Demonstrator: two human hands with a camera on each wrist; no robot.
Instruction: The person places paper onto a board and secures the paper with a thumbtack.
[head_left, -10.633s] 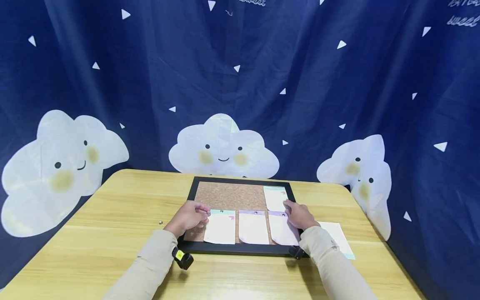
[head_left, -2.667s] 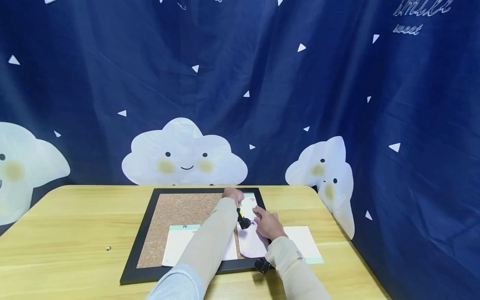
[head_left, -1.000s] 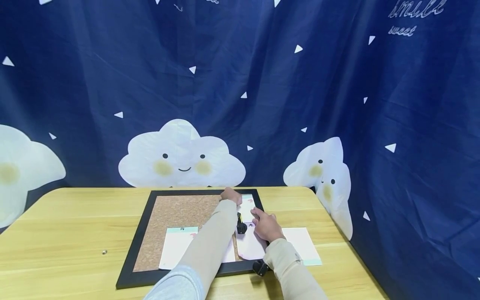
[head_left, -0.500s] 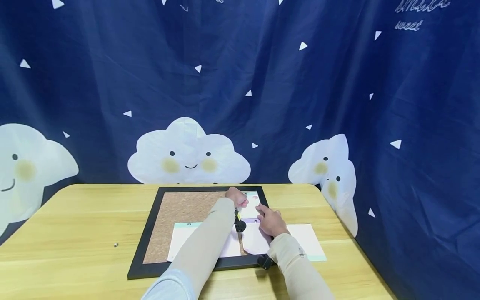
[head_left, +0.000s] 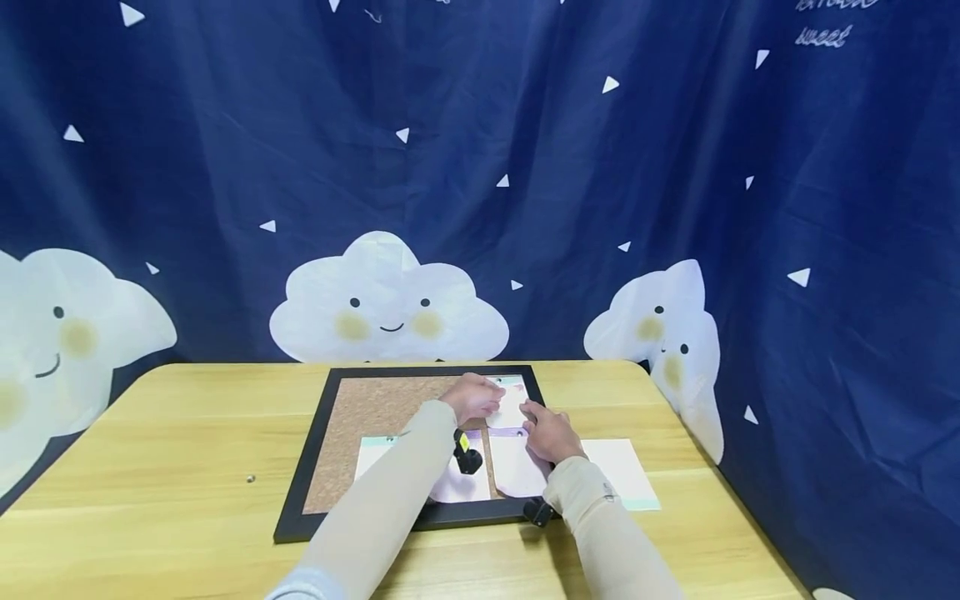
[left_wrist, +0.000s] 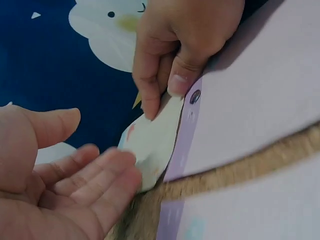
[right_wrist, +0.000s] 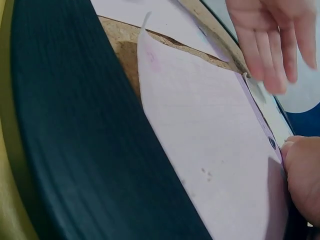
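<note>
A green-topped paper sheet [head_left: 512, 412] lies at the upper right of a black-framed corkboard [head_left: 333, 446], with a pushpin [head_left: 499, 380] in its top edge. Over its left side hovers my left hand [head_left: 472, 397], fingers loosely bent; the left wrist view shows nothing in that hand [left_wrist: 75, 185]. My right hand [head_left: 553, 435] rests at the sheet's right edge, with forefinger and thumb touching the paper. Directly below is a purple-topped sheet [head_left: 517, 467], pinned at its top. Another purple-topped sheet [head_left: 468, 487] and a green-topped one [head_left: 371, 452] are partly hidden by my left arm.
A loose sheet [head_left: 622, 473] lies on the wooden table [head_left: 187, 442], just right of the board. One small metallic pin [head_left: 251, 478] sits left of the board. Behind the table hangs a blue curtain [head_left: 450, 183] with cloud prints.
My left hand has drawn back from the upper sheet's top edge, where a pin now shows, and its fingers have loosened. The right hand stays at the sheet's edge. The head view has shifted slightly.
</note>
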